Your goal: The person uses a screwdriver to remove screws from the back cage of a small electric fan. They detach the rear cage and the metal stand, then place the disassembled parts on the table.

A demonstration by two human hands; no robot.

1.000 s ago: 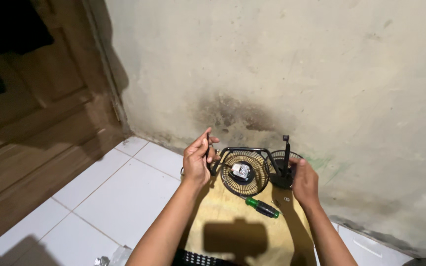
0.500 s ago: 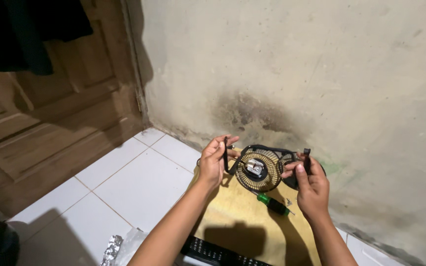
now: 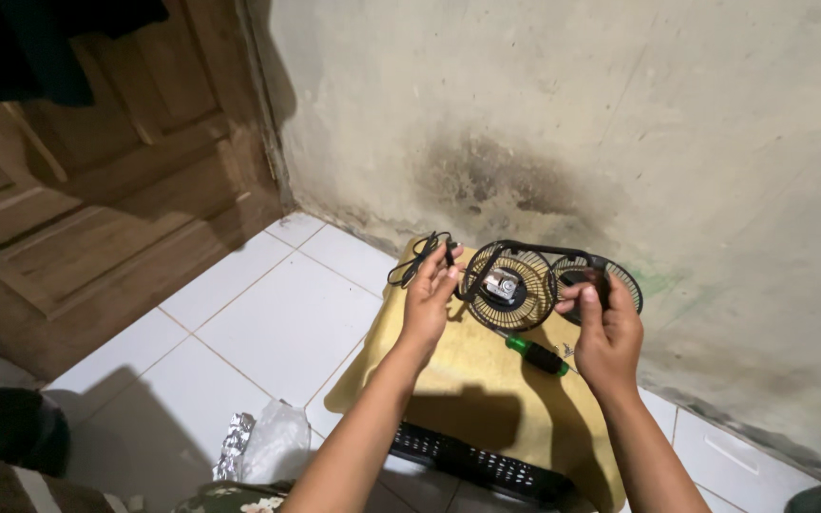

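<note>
Left hand (image 3: 429, 294) pinches a bunched black cord (image 3: 422, 255) beside the small fan's rear grille (image 3: 507, 285), which lies on a yellow cloth (image 3: 467, 370). Right hand (image 3: 606, 328) grips the black front grille (image 3: 601, 283); a green-handled screwdriver (image 3: 536, 354) lies between the wrists.

Left hand (image 3: 427, 296) pinches a coiled black cable (image 3: 418, 256) just left of the small fan's rear grille with motor (image 3: 505, 286). Right hand (image 3: 605, 328) holds a dark part against the second grille (image 3: 610, 277), right of the fan. Green-handled screwdriver (image 3: 536, 354) lies below the fan on the yellow cloth (image 3: 458, 380). Crumpled foil (image 3: 232, 445) on the tiled floor (image 3: 268, 323), far left of it.
</note>
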